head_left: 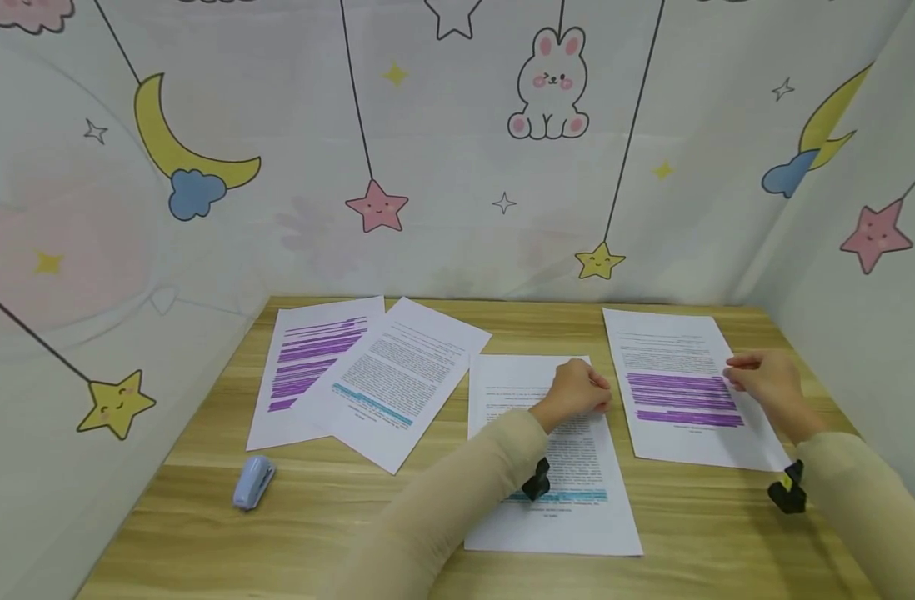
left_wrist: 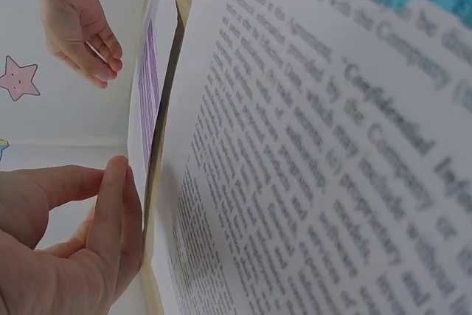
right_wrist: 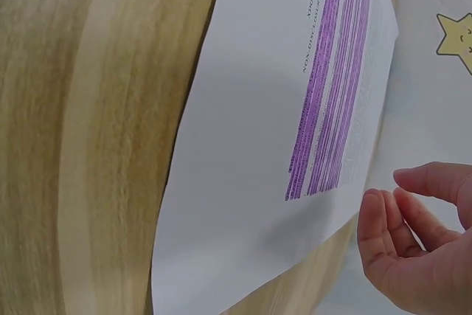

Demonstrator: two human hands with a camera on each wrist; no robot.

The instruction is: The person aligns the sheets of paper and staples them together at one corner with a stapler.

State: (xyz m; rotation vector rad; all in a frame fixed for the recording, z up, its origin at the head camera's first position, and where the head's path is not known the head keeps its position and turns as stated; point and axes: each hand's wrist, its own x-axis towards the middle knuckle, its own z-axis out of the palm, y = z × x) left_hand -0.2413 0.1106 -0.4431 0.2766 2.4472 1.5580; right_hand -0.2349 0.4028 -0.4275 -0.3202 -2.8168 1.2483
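Observation:
My left hand (head_left: 575, 388) hovers over the upper part of the middle printed sheet (head_left: 532, 532), which has blue highlighter near its bottom. In the left wrist view, that hand's fingers (left_wrist: 110, 219) are loosely bent, with nothing between them. At the right edge of the purple-highlighted sheet (head_left: 663, 354), my right hand (head_left: 768, 383) is held just above the paper. The right wrist view has a gap between its thumb and relaxed fingers (right_wrist: 376, 234). My left forearm covers part of the middle sheet.
To the left, a sheet with blue highlighter (head_left: 405, 358) overlaps another purple-marked sheet (head_left: 266, 429). A small light-blue stapler (head_left: 253, 482) lies in front of them on the wooden table (head_left: 337, 533). Patterned cloth (head_left: 457, 167) surrounds the table's back and sides.

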